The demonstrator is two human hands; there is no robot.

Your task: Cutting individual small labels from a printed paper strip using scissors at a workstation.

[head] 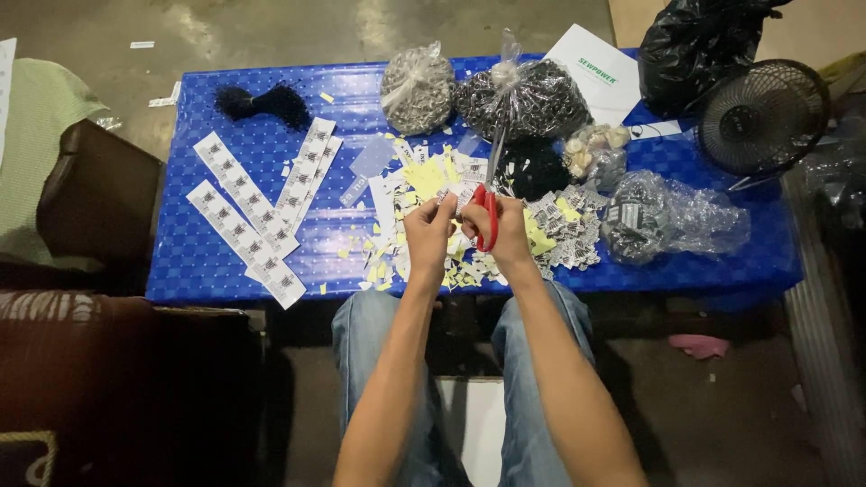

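The right hand (507, 231) is closed through the handles of red-handled metal scissors (487, 212), blades upward. The left hand (429, 231) pinches a small white paper label (448, 200) beside them, above a loose heap of yellow and white paper scraps (424, 180) on the blue woven-pattern plastic table (198, 261).

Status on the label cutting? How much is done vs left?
Done: a heap of cut labels and yellow and white scraps lies around the hands. In hand: the right hand works red-handled scissors while the left hand pinches a small piece against the blades. Left: several uncut label strips lie on the blue table, left of the hands. Roughly midway, judging by the piles.
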